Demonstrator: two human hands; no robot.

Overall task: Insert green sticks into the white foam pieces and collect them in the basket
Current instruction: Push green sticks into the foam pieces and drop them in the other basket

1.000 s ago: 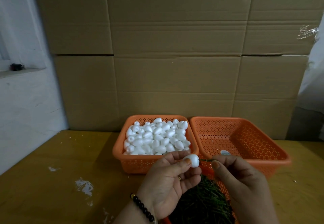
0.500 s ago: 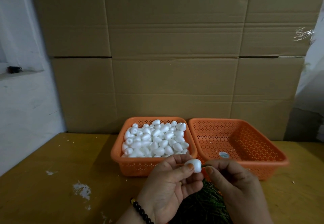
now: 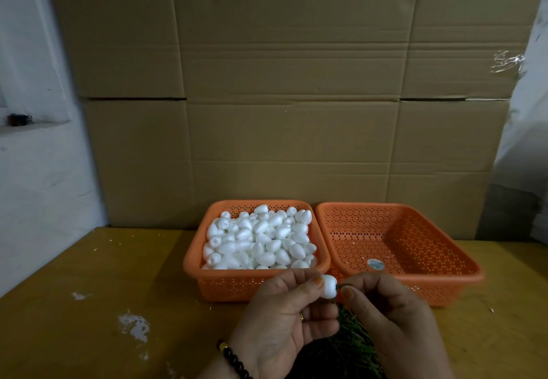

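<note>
Cardboard backs the bench [image 3: 89,289], where the left hand [image 3: 284,319] pinches a foam piece [image 3: 327,286] near the front edge and the right hand [image 3: 391,319] pinches a green stick [image 3: 339,287] against it.

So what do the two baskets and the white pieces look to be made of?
Baskets: likely moulded plastic, uniform orange with a slight sheen and regular punched holes. White pieces: probably foam, matte and faintly grainy, egg-shaped with soft edges. The piece pinched in the left hand looks the same.
</note>
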